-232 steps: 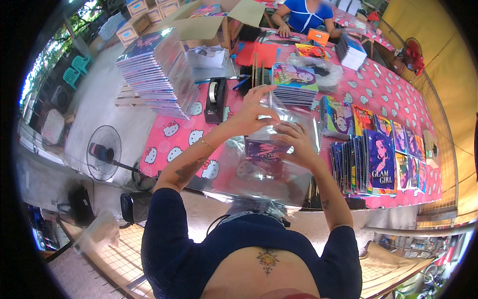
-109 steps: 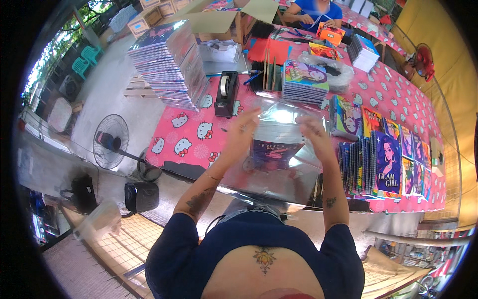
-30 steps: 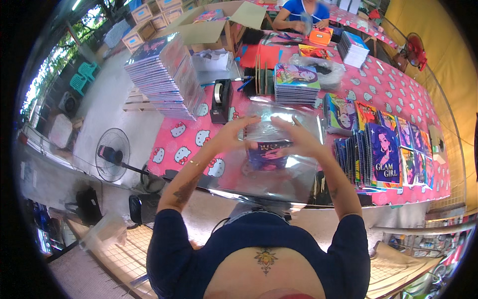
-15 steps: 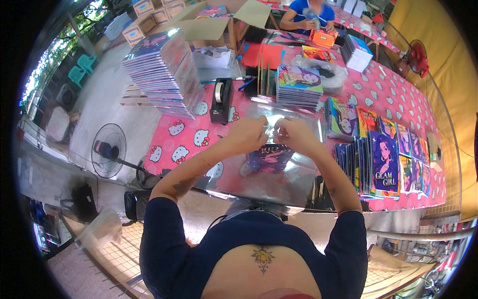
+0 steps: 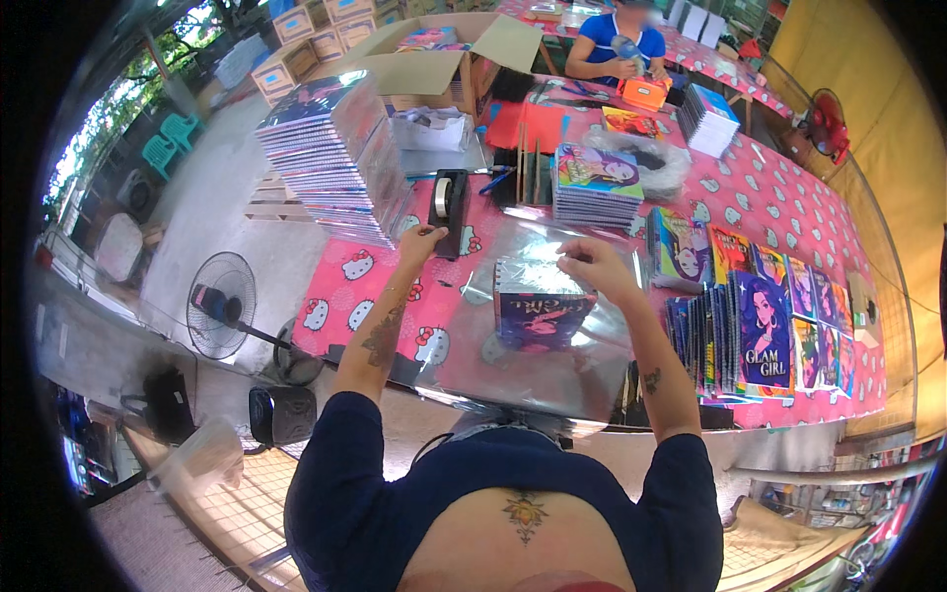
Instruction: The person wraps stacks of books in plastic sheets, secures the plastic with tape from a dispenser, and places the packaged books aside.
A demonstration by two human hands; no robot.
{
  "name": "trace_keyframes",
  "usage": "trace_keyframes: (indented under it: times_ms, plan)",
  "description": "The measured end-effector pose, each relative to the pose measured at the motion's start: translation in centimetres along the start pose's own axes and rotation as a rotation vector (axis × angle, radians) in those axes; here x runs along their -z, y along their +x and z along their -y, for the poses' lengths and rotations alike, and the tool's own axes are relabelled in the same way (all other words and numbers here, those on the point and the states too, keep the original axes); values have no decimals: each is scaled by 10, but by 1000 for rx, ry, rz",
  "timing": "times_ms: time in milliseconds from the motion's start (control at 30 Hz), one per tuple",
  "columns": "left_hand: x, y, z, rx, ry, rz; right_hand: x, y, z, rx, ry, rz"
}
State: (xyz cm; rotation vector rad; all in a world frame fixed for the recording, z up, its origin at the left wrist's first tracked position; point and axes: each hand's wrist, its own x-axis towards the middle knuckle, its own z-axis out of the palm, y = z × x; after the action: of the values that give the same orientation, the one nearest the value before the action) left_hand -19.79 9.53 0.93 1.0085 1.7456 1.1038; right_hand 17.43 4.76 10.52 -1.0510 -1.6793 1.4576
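Note:
A dark purple spiral notebook [image 5: 538, 318], or a small stack of them, lies upside down to me on a clear plastic sheet [image 5: 464, 340]. Part of the plastic is folded over its far edge and shines there. My right hand [image 5: 595, 268] is at the notebook's far right corner, fingers bent and closed at the folded plastic. Over to the left, my left hand [image 5: 422, 240] pinches at the near end of a black tape dispenser [image 5: 449, 217], which carries a roll of tape. Whatever is between those fingertips is too small to make out.
Tall wrapped notebook stacks [image 5: 330, 163] stand at the left, another notebook stack [image 5: 597, 187] beyond the plastic. More colourful notebooks [image 5: 764, 331] stand and lie at the right. A co-worker [image 5: 617, 49] sits across the table, handling an orange item. A floor fan [image 5: 219, 304] is at the left.
My left hand has moved away from the plastic, leftward to the tape dispenser. The right hand stays by the notebook, shifted slightly right, and more of the cover now shows.

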Motion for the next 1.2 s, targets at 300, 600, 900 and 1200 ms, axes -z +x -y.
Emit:
trace_keyframes:
  times_ms: [300,600,900,1200]
  plan:
    - [-1,-9,80,-31,-571,-85,-15,-1,1,156,-44,-69]
    - [-35,-75,-153,-1001,617,686,-9,-10,-2,70,-89,-28]
    - [-127,-3,-32,-154,199,1249,-18,-15,19,58,-77,-69]
    - [-68,-130,53,-473,-198,535,-41,-54,-88,81,132,-209]
